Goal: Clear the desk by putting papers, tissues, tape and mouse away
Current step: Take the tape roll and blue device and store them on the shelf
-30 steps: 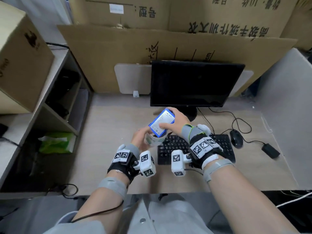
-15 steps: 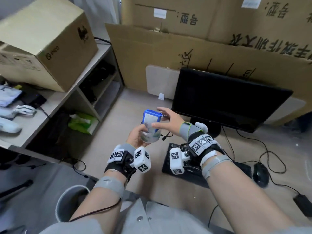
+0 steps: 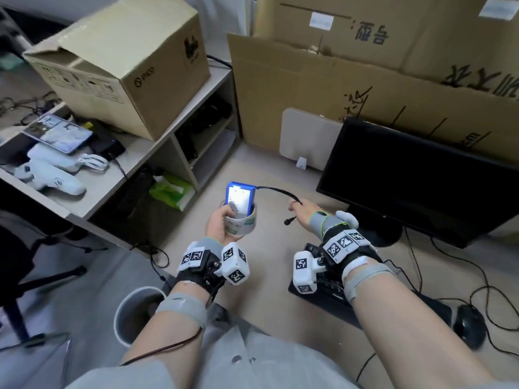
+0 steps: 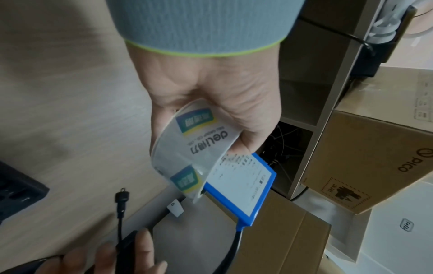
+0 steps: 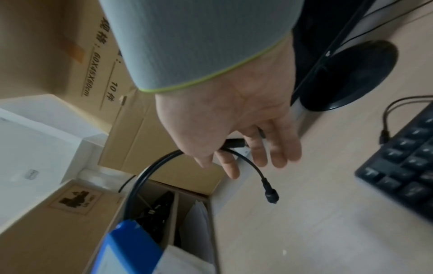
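My left hand [image 3: 220,224] grips a roll of clear tape [image 3: 242,225] with printed labels, held above the desk's left part. A blue battery pack [image 3: 238,197] with a white label stands upright inside the roll's hole. In the left wrist view the tape roll [image 4: 194,148] wraps round the blue pack [image 4: 243,185]. A black cable [image 3: 276,190] runs from the pack's top to my right hand [image 3: 302,209], which pinches it. The cable's plug [image 5: 270,194] hangs free below that hand. A black mouse [image 3: 469,324] lies on the desk at the right.
A black keyboard [image 3: 331,293] and monitor [image 3: 415,178] occupy the desk's right side. A shelf unit [image 3: 179,127] at the left holds a green tissue pack [image 3: 171,192]; a cardboard box [image 3: 120,66] sits on top. A white bin [image 3: 137,313] stands on the floor below.
My right hand has let go of the blue pack and slid right along its cable. The pack now stands in the tape roll. The head view has swung left.
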Tool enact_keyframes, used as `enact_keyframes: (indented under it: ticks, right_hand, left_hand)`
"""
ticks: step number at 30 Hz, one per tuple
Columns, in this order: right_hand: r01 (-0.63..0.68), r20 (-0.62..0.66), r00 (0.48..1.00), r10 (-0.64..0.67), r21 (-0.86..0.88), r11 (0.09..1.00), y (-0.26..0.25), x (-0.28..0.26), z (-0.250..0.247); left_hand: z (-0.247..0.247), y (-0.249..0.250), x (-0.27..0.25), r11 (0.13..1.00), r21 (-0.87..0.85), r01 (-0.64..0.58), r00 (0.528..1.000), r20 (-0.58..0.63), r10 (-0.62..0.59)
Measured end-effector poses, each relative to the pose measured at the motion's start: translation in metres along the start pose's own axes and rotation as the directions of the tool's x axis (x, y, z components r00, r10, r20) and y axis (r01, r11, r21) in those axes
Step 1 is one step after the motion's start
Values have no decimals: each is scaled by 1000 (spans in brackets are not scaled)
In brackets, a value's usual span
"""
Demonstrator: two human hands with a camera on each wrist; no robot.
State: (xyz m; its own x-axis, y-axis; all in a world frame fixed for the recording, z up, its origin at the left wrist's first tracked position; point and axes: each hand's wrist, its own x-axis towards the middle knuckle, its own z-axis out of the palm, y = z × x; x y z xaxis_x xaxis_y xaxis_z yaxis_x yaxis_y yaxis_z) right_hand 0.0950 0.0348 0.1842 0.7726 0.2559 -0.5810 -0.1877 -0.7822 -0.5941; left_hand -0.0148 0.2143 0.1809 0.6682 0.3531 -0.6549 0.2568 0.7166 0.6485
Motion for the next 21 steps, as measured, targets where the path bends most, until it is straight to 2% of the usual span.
enact_keyframes:
  ticks: [1,3,4,6,8,11,12,14,16,18,21]
  right_hand:
    - [-60,16,998,59,128,990,-12,-2,1]
    - [-133,40,991,129,453,882,-37,-2,5]
    - [-106,20,993,115,574,812,-48,-2,6]
    - [31,-82,996,35,685,728,-78,4,13]
    - [142,-144,988,-61,663,735,-93,5,17]
    - [200,-148,979,-144,518,832,-116,6,32]
    - [202,-134,979,-155,504,840,-125,6,38]
    - [192,-128,981,-144,572,798,-139,4,45]
    - [210,-167,977,-137,589,780,-149,5,53]
    - [260,-213,961,-175,494,830,-154,2,57]
    - [260,-190,961,-202,361,896,-162,-2,64]
  left_hand:
    - [-3,2,2,1000,-5,2,1000,14,-2]
    - [-11,10,8,1000,-8,19,999,48,-19]
    - [-15,15,11,999,1,32,997,64,-32]
    - [-27,33,18,996,53,74,993,88,-79]
    - [-29,39,19,987,116,114,987,96,-125]
    - [-40,52,24,965,212,154,973,136,-185]
    - [-45,57,28,960,234,154,969,152,-193]
    - [-51,66,30,956,250,153,959,197,-205]
    - [-58,77,32,957,254,143,953,224,-202]
    - [-61,84,32,962,239,134,956,223,-188]
    - [-65,93,35,970,204,135,954,236,-183]
